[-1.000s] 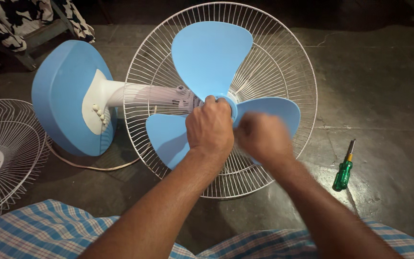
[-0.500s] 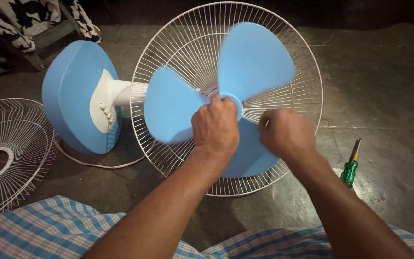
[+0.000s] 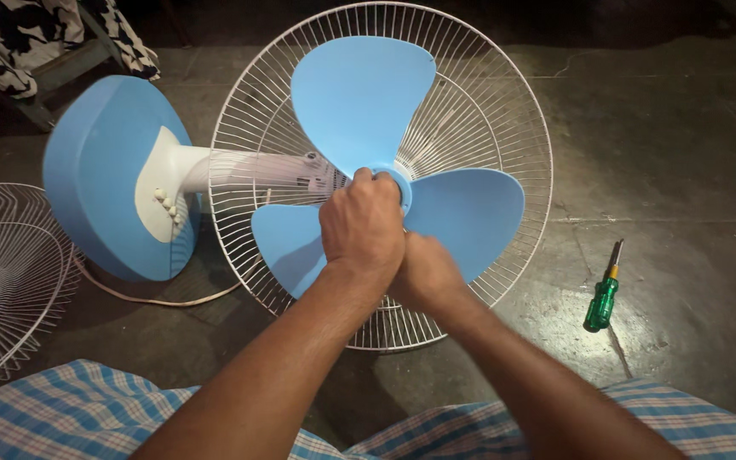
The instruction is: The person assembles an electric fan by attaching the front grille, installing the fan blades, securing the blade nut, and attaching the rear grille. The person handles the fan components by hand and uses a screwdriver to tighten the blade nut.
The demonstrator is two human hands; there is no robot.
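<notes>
Head view: both forearms reach forward over a checked cloth (image 3: 87, 409) to the fan lying on the floor (image 3: 683, 153). The left hand (image 3: 361, 226) is fisted, knuckles up, closed on the hub (image 3: 398, 186) of the blue blade (image 3: 364, 94) inside the white guard (image 3: 504, 111). The right hand (image 3: 423, 271) is tucked beneath it, touching; whether it grips anything cannot be told. A green screwdriver (image 3: 602, 298) lies to the right, well apart.

My left hand (image 3: 362, 228) grips the blue fan blade (image 3: 368, 162) at its hub, my right hand (image 3: 422, 274) tucked just beneath it; a green screwdriver (image 3: 602, 297) lies on the floor (image 3: 675, 153) nearby.
</notes>
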